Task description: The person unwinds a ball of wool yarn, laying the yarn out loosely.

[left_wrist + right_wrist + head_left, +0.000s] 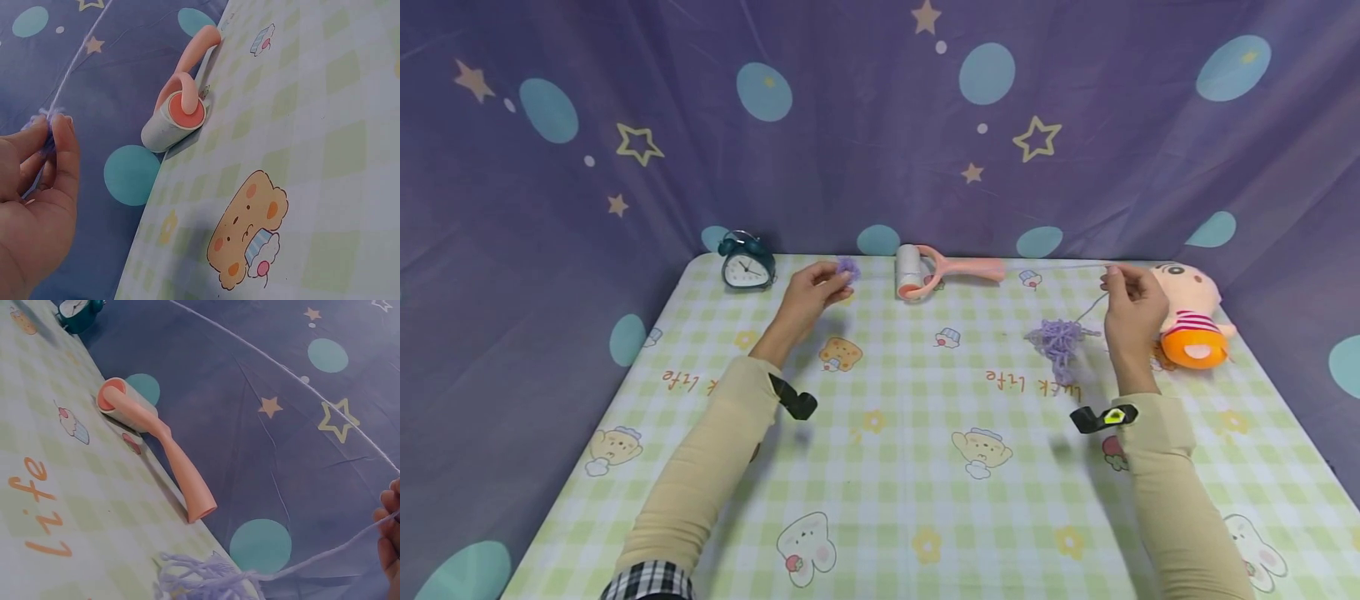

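Observation:
Between thumb and fingertips my left hand (812, 292) pinches a small purple wad of yarn (848, 269), raised over the far left of the table. From that wad a strand of yarn (67, 72) runs taut across to my right hand (1133, 308), whose curled fingers pinch it at the far right. Below the right hand, a slack strand (331, 551) drops to a loose tangle of purple yarn (1060, 340) on the tablecloth. In the right wrist view only the fingertips (389, 506) show at the right edge.
A teal alarm clock (748, 262) stands at the back left. Behind the stretched strand lies a lint roller (951, 268) with a pink handle. Close beside my right hand is a plush doll (1191, 308) in orange. A purple curtain (880, 150) borders the table's back edge.

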### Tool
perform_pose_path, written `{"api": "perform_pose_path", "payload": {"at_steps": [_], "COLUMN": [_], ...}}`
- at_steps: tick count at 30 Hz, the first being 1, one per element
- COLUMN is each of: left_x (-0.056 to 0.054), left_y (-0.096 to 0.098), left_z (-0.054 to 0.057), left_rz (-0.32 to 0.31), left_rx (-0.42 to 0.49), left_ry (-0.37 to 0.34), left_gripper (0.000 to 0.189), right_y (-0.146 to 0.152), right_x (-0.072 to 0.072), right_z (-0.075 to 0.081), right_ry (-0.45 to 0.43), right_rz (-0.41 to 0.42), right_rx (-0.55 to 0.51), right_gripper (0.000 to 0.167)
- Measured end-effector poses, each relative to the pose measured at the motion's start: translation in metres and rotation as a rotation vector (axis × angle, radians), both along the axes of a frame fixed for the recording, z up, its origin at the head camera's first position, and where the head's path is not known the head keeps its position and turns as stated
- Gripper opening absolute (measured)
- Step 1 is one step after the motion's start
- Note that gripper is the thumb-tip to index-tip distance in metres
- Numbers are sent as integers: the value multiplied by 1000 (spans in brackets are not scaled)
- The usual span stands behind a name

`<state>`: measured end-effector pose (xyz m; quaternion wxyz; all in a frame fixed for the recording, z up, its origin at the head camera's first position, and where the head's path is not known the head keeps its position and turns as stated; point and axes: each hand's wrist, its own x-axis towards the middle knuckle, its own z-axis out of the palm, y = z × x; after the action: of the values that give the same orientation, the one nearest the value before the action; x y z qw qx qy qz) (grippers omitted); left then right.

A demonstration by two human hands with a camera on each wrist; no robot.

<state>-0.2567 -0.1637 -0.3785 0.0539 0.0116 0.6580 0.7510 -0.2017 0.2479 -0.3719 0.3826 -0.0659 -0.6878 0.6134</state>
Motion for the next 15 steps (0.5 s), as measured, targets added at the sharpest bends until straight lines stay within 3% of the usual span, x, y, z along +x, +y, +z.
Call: {"api": "perform_pose_path", "payload": {"at_steps": [10,15], "left_x": [0,0], "left_y": [-2,-4], "left_z": [-3,-4], "left_rz": [-8,2], "left_rx": [-32,-46], "left_ry": [16,12], "left_gripper": [16,19], "right_y": [21,25], "right_x": [-15,-11], "right_z": [-13,-7], "right_ry": [9,33], "right_rz": [-61,-63], "right_rx": [-17,-46], "right_gripper": [18,14]}}
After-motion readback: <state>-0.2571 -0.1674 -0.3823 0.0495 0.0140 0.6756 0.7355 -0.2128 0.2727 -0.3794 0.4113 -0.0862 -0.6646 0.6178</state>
